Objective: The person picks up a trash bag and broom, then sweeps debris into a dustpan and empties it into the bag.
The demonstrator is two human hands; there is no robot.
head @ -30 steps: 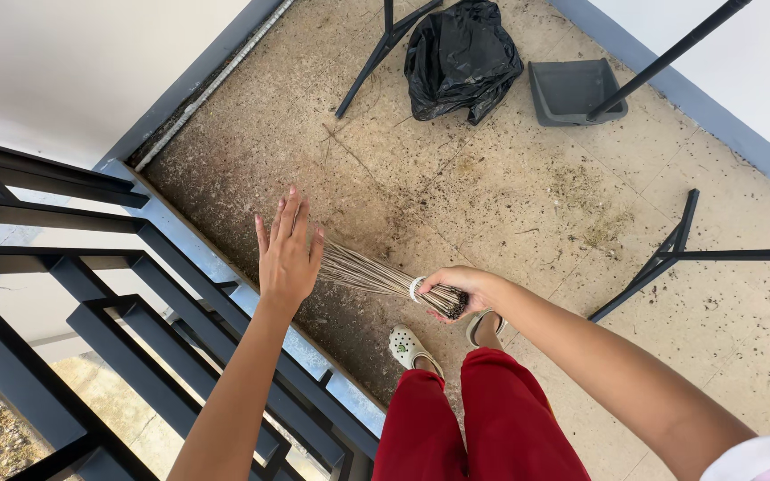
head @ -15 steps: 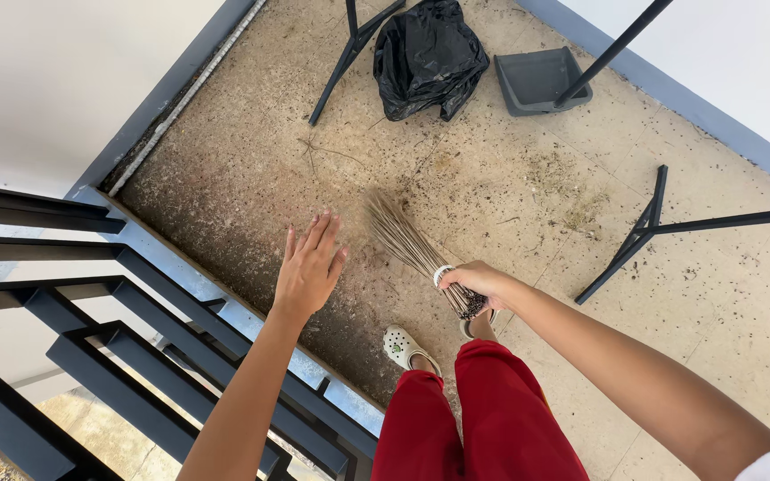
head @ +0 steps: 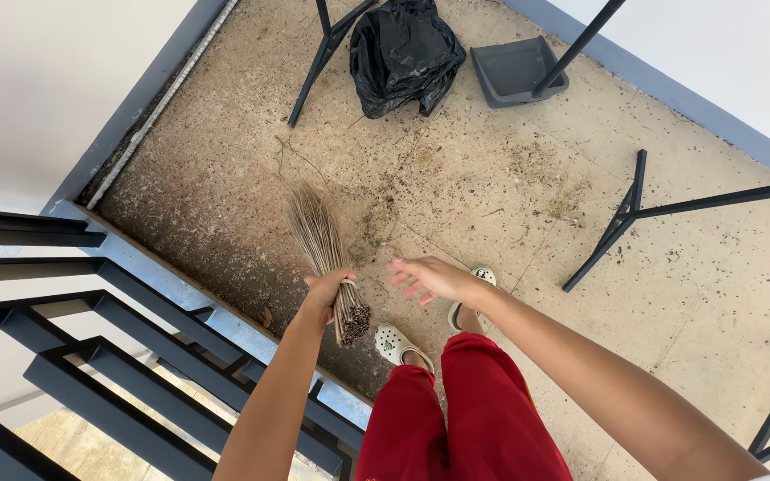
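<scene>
A bundle of thin brown sticks forms a hand broom [head: 318, 240], its splayed tip pointing away from me over the dirty floor. My left hand [head: 330, 287] is closed around the bound end of the broom. My right hand [head: 428, 278] hovers just to the right of it, fingers spread and holding nothing. Below are my red trousers [head: 456, 414] and two pale clogs [head: 394, 343].
A black plastic bag [head: 403, 53] and a grey dustpan [head: 514, 71] lie at the far wall. Black metal stand legs [head: 621, 223] cross the speckled floor [head: 688, 294] on the right and at the top. A dark metal railing [head: 126, 356] runs along the left edge.
The broom has passed from my right hand to my left hand and swung left. My right hand has let go and opened. The view has shifted slightly.
</scene>
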